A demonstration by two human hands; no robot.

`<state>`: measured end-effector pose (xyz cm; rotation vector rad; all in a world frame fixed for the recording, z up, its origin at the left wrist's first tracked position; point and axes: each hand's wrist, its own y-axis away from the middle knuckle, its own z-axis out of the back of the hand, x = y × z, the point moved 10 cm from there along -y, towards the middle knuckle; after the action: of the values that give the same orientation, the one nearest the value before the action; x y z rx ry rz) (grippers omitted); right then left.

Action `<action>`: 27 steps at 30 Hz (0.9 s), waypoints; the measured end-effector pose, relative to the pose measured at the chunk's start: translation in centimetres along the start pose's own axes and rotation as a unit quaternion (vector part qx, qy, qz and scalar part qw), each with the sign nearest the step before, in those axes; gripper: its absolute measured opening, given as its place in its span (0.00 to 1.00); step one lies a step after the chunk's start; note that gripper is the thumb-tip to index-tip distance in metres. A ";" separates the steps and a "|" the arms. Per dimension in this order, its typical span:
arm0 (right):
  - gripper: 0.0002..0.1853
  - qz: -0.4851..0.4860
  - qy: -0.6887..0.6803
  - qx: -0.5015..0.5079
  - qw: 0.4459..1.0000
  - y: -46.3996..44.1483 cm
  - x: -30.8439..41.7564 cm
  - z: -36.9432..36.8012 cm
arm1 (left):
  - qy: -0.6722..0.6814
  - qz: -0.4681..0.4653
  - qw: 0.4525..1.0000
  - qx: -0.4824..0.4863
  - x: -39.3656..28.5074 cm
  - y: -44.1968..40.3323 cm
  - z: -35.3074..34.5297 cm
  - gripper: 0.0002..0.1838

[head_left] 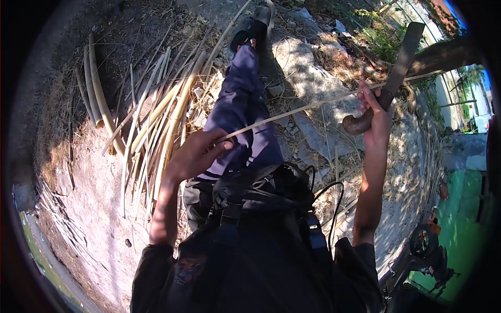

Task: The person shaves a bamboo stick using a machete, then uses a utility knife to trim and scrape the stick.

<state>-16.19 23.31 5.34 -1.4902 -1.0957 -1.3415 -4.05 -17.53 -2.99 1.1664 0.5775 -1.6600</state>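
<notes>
Loosely spread, the pile of split canes (180,109) lay ahead and outward of the left grip (201,152), perhaps for easy reach. Right grip (374,112) fingers were curled round the machete (397,75) and met the thin strip (292,111), whose near end the left grip pinched closed, seemingly keeping it straight between both.

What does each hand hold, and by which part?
The left hand pinches a thin strip near one end; the right hand grips a long-bladed knife by its curved handle. Whether it also grips the strip is unclear.
</notes>
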 end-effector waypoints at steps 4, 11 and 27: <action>0.13 0.017 -0.012 0.006 1.000 -1.3 0.2 0.5 | 0.009 -0.042 0.999 0.000 0.0 0.3 0.1 0.14; 0.13 0.093 0.182 -0.004 0.979 0.4 -0.4 0.3 | 0.079 -0.064 0.994 -0.040 -1.2 -1.7 -3.1 0.18; 0.23 0.347 0.501 0.214 0.764 9.4 1.0 -13.6 | 0.057 -0.069 0.989 -0.117 -5.9 -3.1 -3.2 0.14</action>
<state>-10.76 7.75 7.21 -0.5224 -0.0709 -0.9861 -5.16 -11.09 0.42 1.0723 0.9178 -1.5982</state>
